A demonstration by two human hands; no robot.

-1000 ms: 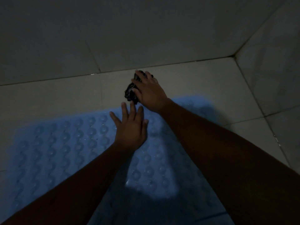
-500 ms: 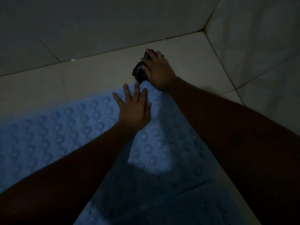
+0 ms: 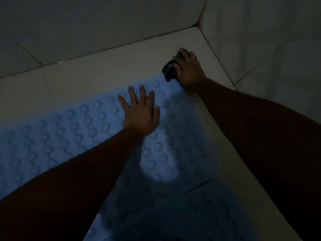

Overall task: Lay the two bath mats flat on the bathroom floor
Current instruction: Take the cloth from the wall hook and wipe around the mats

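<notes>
A light blue bath mat (image 3: 73, 134) with rows of round bumps lies flat on the pale tiled floor (image 3: 104, 66), its far edge running toward the corner. My left hand (image 3: 140, 112) presses palm down on the mat, fingers spread and straight. At the mat's far right corner my right hand (image 3: 189, 72) grips a small crumpled black object (image 3: 169, 68) against the floor. A second blue mat (image 3: 199, 211) with small holes lies nearer me, its edge meeting the first mat; shadow covers most of it.
Tiled walls rise behind (image 3: 104, 23) and to the right (image 3: 269, 40), meeting in a corner (image 3: 198, 26) just beyond my right hand. A strip of bare floor (image 3: 231, 162) runs between the mats and the right wall. The room is dim.
The view has swung left, so the corner and both hands now sit further right in frame. My right hand with the black object has moved closer to the corner; my left hand still presses the mat.
</notes>
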